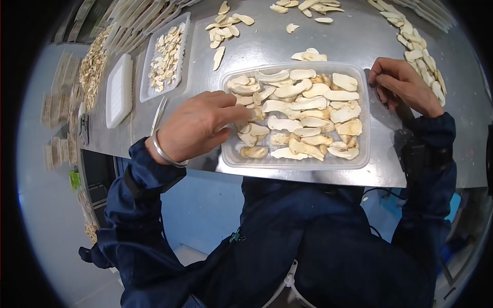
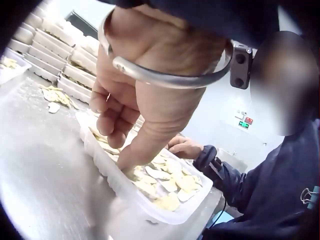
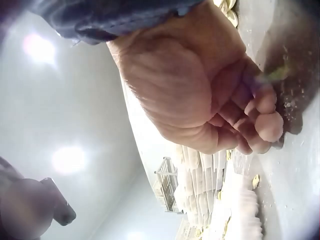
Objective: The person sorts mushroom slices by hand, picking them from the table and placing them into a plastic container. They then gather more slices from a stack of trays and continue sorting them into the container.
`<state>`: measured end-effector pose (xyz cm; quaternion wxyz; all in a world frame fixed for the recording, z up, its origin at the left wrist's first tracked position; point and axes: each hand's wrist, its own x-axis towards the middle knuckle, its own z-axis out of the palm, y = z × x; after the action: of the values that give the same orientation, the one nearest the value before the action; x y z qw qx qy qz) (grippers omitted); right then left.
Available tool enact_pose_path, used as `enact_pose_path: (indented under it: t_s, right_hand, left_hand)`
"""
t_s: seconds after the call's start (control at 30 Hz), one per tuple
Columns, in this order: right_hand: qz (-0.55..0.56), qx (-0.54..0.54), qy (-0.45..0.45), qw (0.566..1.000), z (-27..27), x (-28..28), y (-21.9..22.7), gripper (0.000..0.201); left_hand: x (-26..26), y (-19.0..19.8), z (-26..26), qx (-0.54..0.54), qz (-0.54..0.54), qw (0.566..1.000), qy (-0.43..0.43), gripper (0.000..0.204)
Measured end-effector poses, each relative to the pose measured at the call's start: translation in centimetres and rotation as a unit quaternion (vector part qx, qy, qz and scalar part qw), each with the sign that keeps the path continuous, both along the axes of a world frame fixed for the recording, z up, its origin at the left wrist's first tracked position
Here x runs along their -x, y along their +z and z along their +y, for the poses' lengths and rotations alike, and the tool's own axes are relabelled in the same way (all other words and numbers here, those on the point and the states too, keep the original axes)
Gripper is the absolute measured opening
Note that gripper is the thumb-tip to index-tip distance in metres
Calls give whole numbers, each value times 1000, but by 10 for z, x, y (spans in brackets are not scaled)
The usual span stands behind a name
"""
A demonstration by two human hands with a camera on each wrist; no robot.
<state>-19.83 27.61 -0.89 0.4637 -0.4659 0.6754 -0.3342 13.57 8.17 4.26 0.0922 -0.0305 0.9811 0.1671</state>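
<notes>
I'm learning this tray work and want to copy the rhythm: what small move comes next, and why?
Probably the bare left hand should settle the pale, elongated mushroom slices at its end of the clear, rectangular plastic tray: its fingers are already there, where slices lie slanted. The right hand, loosely curled outside the tray, seems free.

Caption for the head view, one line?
Left hand reaches into a clear tray of sliced mushrooms; right hand loosely curled beside it.

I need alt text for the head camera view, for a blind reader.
A person's left hand reaches into a clear plastic tray of pale, mushroom-like slices on a shiny metal table; the loosely curled right hand is beside the tray.
</notes>
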Motion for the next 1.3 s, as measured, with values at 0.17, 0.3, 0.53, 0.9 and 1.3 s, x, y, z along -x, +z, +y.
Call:
enact_pose_path:
  t_s: [0.17, 0.3, 0.53, 0.9, 1.3]
  right_hand:
    - [5, -1, -7, 1000, 1, -1, 1, 15]
    - [1, -1, -1, 1000, 0, 0, 0, 15]
    - [0, -5, -5, 1000, 0, 0, 1, 15]
    - [-10, -18, -15, 1000, 1, -2, 4, 15]
    - [5, -26, 1, 1000, -1, -6, 12, 15]
  left_hand:
    - [3, -7, -1, 28, -1, 999, -17, 46]
    - [4, -12, -2, 35, 13, 999, -34, 43]
    - [6, -17, -3, 32, 34, 998, -44, 34]
    - [9, -12, -1, -21, 48, 995, 89, 28]
    - [-9, -48, -85, -58, 155, 912, 375, 28]
